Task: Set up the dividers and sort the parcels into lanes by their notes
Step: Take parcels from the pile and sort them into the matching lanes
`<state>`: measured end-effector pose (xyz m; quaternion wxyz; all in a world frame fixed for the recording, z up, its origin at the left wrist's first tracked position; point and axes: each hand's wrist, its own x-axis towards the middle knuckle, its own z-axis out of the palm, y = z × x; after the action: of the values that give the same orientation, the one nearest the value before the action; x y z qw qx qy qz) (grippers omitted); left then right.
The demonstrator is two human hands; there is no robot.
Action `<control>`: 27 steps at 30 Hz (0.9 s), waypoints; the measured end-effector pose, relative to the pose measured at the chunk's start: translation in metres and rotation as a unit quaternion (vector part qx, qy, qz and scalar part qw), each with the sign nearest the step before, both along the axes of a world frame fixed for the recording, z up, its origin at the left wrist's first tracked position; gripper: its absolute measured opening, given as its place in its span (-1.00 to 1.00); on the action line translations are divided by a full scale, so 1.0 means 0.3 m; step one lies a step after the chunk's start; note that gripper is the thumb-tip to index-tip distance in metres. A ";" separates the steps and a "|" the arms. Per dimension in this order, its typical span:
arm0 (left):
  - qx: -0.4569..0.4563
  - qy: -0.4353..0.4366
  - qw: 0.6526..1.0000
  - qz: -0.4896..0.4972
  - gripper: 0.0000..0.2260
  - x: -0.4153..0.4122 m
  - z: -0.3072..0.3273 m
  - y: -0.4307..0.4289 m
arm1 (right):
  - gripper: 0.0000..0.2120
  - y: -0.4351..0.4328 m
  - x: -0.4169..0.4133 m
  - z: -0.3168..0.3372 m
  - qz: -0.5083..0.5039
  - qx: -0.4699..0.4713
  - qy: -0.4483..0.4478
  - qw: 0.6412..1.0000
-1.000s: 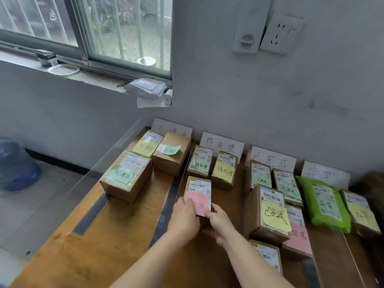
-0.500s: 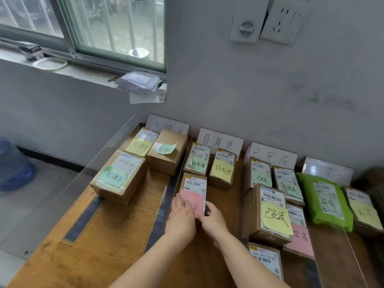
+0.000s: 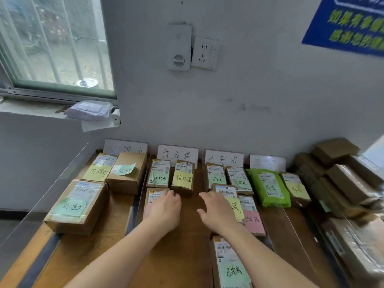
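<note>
Four lanes of parcels run back to white label cards [image 3: 177,154] leaning on the wall. My left hand [image 3: 166,208] rests flat on a small box with a pink note [image 3: 154,196] in the second lane, behind which stand two boxes with green [image 3: 159,173] and yellow [image 3: 182,177] notes. My right hand [image 3: 218,210] is open with spread fingers, just left of a box with a yellow note [image 3: 225,190] in the third lane; it holds nothing. A clear divider on a dark base [image 3: 133,215] separates the first and second lanes.
Three bigger boxes [image 3: 76,206] fill the first lane. The third lane also holds a pink-note parcel [image 3: 252,217] and a near green-note parcel [image 3: 230,265]. A green bag [image 3: 268,187] lies in the fourth lane. Unsorted parcels [image 3: 342,183] are stacked at the right. A clear panel [image 3: 52,194] edges the left.
My right hand has let go of the pink-note box and moved right toward the third lane. My left hand stays on that box. The view has swung up and to the right.
</note>
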<state>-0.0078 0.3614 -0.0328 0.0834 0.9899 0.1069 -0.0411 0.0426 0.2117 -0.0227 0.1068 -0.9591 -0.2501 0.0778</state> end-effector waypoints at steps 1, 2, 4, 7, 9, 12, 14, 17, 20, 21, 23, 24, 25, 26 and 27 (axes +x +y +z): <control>0.008 -0.003 1.000 -0.013 -0.62 0.012 0.025 -0.025 | -0.49 -0.034 0.005 0.020 -0.007 -0.010 -0.015 1.000; 0.015 -0.006 1.000 -0.024 -0.62 0.023 0.048 -0.053 | -0.50 -0.071 0.008 0.040 -0.015 -0.019 -0.028 0.999; 0.025 -0.014 0.999 -0.046 -0.64 0.048 0.088 -0.114 | -0.51 -0.150 0.015 0.074 -0.029 -0.036 -0.044 0.998; 0.028 -0.034 0.996 -0.073 -0.68 0.073 0.139 -0.225 | -0.51 -0.287 0.012 0.118 -0.059 -0.046 -0.053 0.996; 0.028 -0.041 0.995 -0.089 -0.68 0.082 0.159 -0.310 | -0.52 -0.391 0.001 0.139 -0.079 -0.046 -0.057 0.994; 0.020 -0.052 0.993 -0.105 -0.67 0.085 0.180 -0.469 | -0.52 -0.562 -0.027 0.164 -0.105 -0.053 -0.057 0.991; 0.013 -0.057 0.992 -0.110 -0.68 0.085 0.189 -0.586 | -0.52 -0.678 -0.048 0.175 -0.122 -0.057 -0.057 0.989; 0.011 -0.058 0.989 -0.134 -0.71 0.087 0.190 -0.758 | -0.53 -0.853 -0.076 0.180 -0.138 -0.067 -0.059 0.986; 0.002 -0.061 0.985 -0.160 -0.73 0.081 0.192 -0.930 | -0.51 -1.026 -0.095 0.183 -0.154 -0.069 -0.053 0.984; -0.001 -0.064 0.984 -0.166 -0.73 0.080 0.194 -0.989 | -0.51 -1.082 -0.099 0.185 -0.160 -0.071 -0.052 0.983; -0.011 -0.067 0.982 -0.173 -0.74 0.076 0.192 -1.106 | -0.53 -1.189 -0.106 0.188 -0.172 -0.076 -0.050 0.981; -0.017 -0.070 0.982 -0.176 -0.74 0.076 0.189 -1.163 | -0.55 -1.240 -0.108 0.189 -0.180 -0.077 -0.049 0.979; -0.023 -0.074 0.981 -0.179 -0.74 0.077 0.186 -1.219 | -0.55 -1.292 -0.109 0.190 -0.191 -0.075 -0.046 0.978; -0.026 -0.077 0.980 -0.184 -0.72 0.080 0.184 -1.273 | -0.55 -1.342 -0.110 0.189 -0.201 -0.072 -0.042 0.976; -0.029 -0.079 0.978 -0.191 -0.70 0.085 0.183 -1.325 | -0.53 -1.391 -0.110 0.187 -0.209 -0.068 -0.037 0.975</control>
<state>0.0178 -0.0360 0.0222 0.1104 0.9894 -0.0925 0.0188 0.0097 -0.2057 0.0333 0.0456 -0.9975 -0.0421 0.0350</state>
